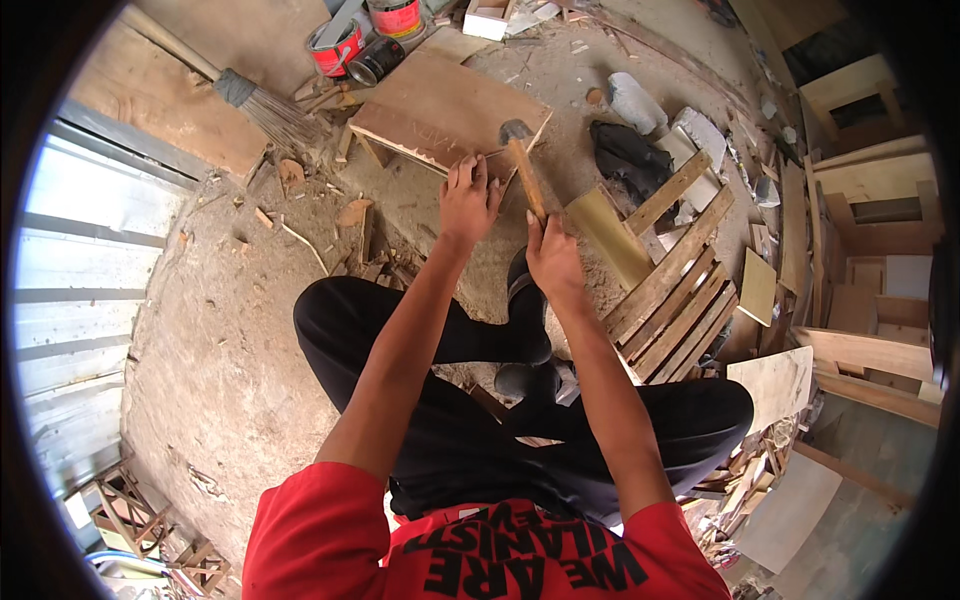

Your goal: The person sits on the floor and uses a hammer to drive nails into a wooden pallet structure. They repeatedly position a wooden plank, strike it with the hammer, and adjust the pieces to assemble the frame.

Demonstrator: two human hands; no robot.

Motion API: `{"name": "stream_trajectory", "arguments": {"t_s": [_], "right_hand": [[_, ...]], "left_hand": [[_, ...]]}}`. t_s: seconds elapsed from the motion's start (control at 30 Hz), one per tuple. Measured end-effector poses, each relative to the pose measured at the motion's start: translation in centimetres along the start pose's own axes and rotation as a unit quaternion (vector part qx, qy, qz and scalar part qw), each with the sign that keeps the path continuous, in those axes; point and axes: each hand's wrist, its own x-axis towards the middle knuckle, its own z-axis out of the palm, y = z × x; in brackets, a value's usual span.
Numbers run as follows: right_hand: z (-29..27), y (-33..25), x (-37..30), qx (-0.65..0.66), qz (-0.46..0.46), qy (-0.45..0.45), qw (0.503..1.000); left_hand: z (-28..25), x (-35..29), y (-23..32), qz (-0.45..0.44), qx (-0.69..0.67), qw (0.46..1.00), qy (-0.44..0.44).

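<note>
A low wooden stool-like piece [450,105] with a flat plywood top stands on the ground in front of me. My left hand [467,198] is at its near edge, fingers bent and drawn together against the wood. A thin line shows by the fingertips, too small to name. In my right hand [555,255] is a hammer, gripped around its wooden handle [527,180]. The dark hammer head [515,131] is over the right part of the top, close to the near edge; whether it touches the wood I cannot tell.
Stacked wooden slats [680,300] and a yellowish board [610,235] lie to the right, with a black cloth or bag [632,160] beyond. Paint cans [335,47] and a broom [265,105] are at the far left. Wood scraps litter the dirt floor.
</note>
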Motion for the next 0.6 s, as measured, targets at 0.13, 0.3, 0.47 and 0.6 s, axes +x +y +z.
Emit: {"name": "stream_trajectory", "arguments": {"t_s": [0.13, 0.3, 0.47, 0.6], "right_hand": [[1.3, 1.5, 0.0, -0.014, 0.001, -0.029, 0.999], [1.3, 1.1, -0.1, 0.014, 0.019, -0.04, 0.999], [1.1, 1.4, 0.3, 0.027, 0.029, -0.023, 0.999], [0.9, 1.2, 0.0, 0.048, 0.017, -0.007, 0.999]], "left_hand": [[-0.6, 0.1, 0.2, -0.001, 0.026, 0.998, -0.054], [-1.4, 0.6, 0.5, -0.01, 0.064, 0.993, -0.103], [-1.4, 1.5, 0.7, -0.023, 0.061, 0.99, -0.126], [-0.9, 1.0, 0.2, -0.019, 0.031, 0.996, -0.083]]}}
